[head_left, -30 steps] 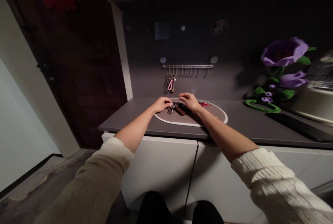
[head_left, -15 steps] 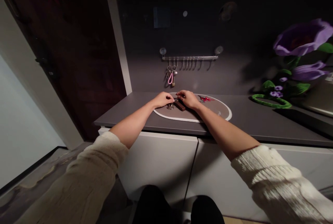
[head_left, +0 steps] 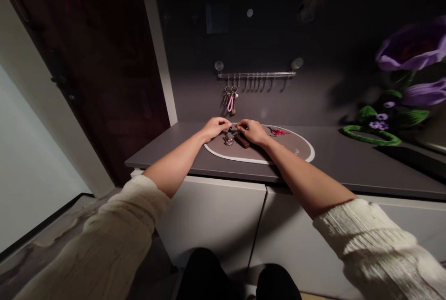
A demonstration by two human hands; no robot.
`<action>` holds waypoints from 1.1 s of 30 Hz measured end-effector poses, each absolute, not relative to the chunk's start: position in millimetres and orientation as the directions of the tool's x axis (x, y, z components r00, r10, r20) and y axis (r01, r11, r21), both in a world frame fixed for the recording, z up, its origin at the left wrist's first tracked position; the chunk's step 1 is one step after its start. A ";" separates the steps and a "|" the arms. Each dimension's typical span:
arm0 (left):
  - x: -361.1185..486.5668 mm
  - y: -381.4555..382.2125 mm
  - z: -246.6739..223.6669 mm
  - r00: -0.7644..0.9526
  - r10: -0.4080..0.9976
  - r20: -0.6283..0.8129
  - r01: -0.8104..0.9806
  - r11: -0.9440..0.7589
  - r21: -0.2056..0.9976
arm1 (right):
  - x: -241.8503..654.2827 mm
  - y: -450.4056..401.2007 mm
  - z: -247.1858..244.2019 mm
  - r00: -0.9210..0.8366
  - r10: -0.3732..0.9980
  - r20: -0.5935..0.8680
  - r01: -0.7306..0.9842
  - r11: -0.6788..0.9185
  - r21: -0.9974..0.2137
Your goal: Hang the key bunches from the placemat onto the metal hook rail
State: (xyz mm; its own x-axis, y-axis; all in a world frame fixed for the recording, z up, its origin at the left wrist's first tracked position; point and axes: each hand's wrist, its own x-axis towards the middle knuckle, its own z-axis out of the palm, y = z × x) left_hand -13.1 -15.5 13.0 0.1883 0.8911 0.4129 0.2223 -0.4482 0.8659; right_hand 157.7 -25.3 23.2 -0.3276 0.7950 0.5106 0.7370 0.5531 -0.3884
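Note:
My left hand (head_left: 215, 128) is closed in a pinch, holding a small dark metal part of a keychain (head_left: 229, 139) above the oval mat. Facing it, my right hand (head_left: 253, 131) is also pinched, its fingertips at the keychain's upper end. Just below the fingers lies a brown bar-shaped fob (head_left: 243, 141), partly covered by my right hand. Shiny metal pieces, which look like keys or charms, rest on the mat to its left. The exact parts between my fingertips are too small to make out.
Under both hands is a brown oval mat (head_left: 259, 155) with a white rim, on a dark grey counter (head_left: 167, 149). A red item (head_left: 279, 131) lies at its back right. Keys (head_left: 230, 100) hang from a clear hook rail (head_left: 258, 75). Purple flowers (head_left: 414, 49) stand right.
My left hand has lifted slightly and moved a little left, raising a small dark metal part. More of the metal pieces show below. My right hand stays almost in place.

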 end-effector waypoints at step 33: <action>-12.2 -13.0 12.6 0.263 0.895 0.360 -0.064 -0.356 0.932 | 155.1 -24.1 25.7 -0.287 0.791 0.540 0.388 0.611 -0.690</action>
State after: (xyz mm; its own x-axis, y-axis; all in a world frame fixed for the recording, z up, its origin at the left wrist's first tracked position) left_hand -12.2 -13.0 12.6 0.2634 0.8949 0.3603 -0.0643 -0.3564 0.9321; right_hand 155.1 -24.1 25.7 -0.2869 0.7915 0.5397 0.3881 0.6111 -0.6899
